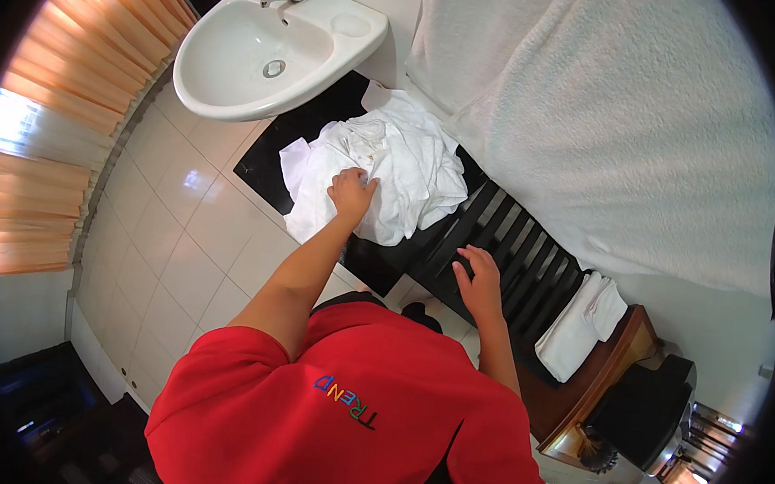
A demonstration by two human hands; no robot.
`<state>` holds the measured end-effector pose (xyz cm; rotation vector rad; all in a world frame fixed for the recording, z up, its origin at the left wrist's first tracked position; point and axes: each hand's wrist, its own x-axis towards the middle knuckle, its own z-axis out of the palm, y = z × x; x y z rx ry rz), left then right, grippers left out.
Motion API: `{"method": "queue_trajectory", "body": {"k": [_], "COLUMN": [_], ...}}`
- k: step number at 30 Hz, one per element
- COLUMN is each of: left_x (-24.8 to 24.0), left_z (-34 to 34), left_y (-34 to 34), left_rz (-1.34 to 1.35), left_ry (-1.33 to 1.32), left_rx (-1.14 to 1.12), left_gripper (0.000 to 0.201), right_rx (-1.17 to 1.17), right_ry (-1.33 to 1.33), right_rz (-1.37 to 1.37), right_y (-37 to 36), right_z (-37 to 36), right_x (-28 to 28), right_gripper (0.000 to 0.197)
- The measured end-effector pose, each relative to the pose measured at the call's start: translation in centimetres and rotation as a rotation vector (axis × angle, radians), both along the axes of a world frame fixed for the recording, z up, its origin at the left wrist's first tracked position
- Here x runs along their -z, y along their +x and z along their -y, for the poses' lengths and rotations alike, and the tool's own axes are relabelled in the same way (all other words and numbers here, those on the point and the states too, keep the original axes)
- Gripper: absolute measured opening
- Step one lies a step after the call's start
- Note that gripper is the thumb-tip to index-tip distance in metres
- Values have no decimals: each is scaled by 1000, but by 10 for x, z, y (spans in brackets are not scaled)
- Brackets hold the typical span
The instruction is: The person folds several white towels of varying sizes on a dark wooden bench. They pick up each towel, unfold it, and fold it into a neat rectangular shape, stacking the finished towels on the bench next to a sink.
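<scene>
A heap of crumpled white towels [417, 182] lies on a low black surface in front of me. My left hand [352, 195] rests over the near side of the heap, its fingers a little bent and the thumb apart. Whether the fingertips press into the cloth is hard to make out. Off to the right, my right hand [480, 277] is held above a black slatted rack [501, 239], fingers spread and nothing in them. At the rack's right end sits a stack of folded white towels [580, 327].
A white washbasin [248, 59] juts out above the heap's far left. Large white towels [622, 123] hang along the right side. Beyond the folded stack stand a wooden cabinet [613, 376] and a black boxy appliance [646, 405]. Orange curtains [72, 76] line the left.
</scene>
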<state>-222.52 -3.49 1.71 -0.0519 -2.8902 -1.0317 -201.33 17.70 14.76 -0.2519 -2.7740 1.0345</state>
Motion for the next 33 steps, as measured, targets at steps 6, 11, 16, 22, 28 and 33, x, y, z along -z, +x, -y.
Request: {"method": "queue_trajectory", "body": {"k": [6,11,16,22,28,33], "left_x": [-23,-113,-186,-198,-189,-178], "left_z": [-4,-12,-19,-17,-8,-50], "left_y": [-7,16,27,16,-2,-17], "left_rz": [-52,303,694,637,657,594], "left_ry": [474,841,732,765,369,372], "left_rx": [454,908,1277,1158,1203,1166], "left_gripper": [18,18,18,13,23,23], "right_rx": [-17,29,-162,-48,270,473], "right_ry": [-3,-166,-42,-430,-644,-638], "right_rz": [9,-137,-130,200,-80,-212], "right_y": [-11,-32,-53,-46,-1,35], "right_z": [-3,-9,1,-17,-53,-110], "right_x": [-9,-49,-98,-111,-138,-133], "right_gripper": [27,40,53,26,14,21]}}
